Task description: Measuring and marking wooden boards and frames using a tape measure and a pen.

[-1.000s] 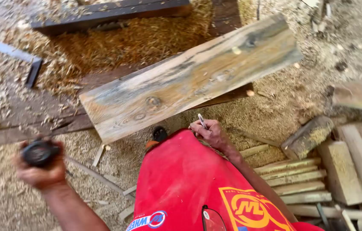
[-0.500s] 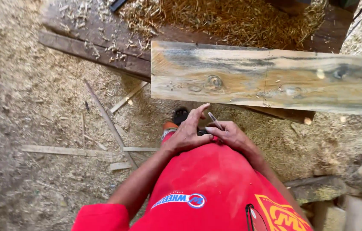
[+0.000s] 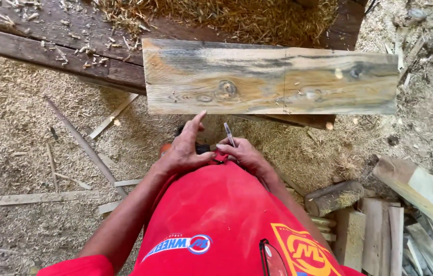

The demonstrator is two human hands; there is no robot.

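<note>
Hands are now meeting at the waist of the red shirt (image 3: 226, 214): the left hand (image 3: 183, 151), which was out at the side gripping a black tape measure, is pressing it there, forefinger pointing, while the right hand (image 3: 244, 153) is pinching a pen (image 3: 229, 134). Just ahead, the weathered, knotty plank (image 3: 270, 76) is lying across dark beams (image 3: 47, 46), a line marked across it.

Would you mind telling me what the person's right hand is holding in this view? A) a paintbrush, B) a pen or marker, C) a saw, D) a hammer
B: the right hand grips a slim pen pointing up toward the weathered plank, beside the left hand at the waist.
</note>
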